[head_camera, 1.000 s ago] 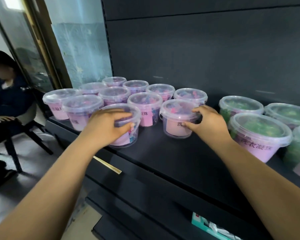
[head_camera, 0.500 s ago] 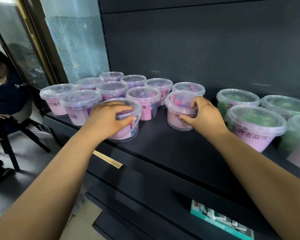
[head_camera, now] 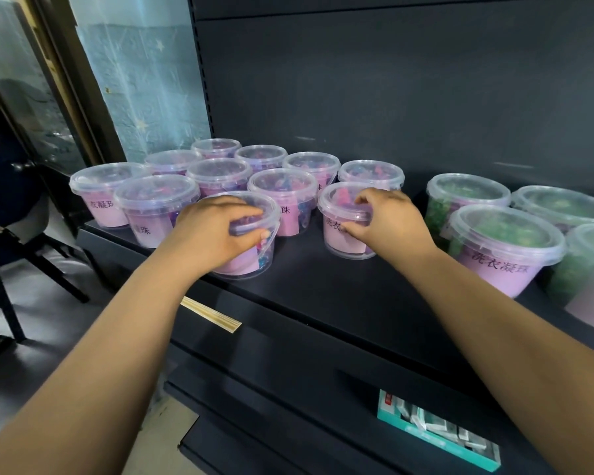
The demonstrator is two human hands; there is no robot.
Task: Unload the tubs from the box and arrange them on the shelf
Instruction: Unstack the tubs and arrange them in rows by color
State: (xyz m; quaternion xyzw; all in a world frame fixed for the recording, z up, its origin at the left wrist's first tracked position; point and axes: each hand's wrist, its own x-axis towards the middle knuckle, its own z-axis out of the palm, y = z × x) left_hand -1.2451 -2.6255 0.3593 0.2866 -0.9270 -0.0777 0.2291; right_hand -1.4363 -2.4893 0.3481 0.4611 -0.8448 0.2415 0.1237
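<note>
Shelf-stocking, final seating of two tubs. No box in view.

- Left hand holds the front purple tub from above, fingers curled over the lid, thumb under the rim. This tub stands on the shelf near its front edge, just ahead of the purple tubs.
- Right hand grips the right purple tub, fingers draped over the lid, thumb on the label. It stands beside the purple group, well apart from the green tubs.
- A teal carton lies on a lower shelf.

Doing it well, as I judge: slide, don't lift; keep bases flat and push low on the wall so the lids don't pop. Bring both into line with their neighbours, labels facing out, the left one back from the edge. Let go only once each stands square.

Against a second ago: both tubs sit much where they were. The right fingers now reach further over the lid; the left hold looks unchanged.
</note>
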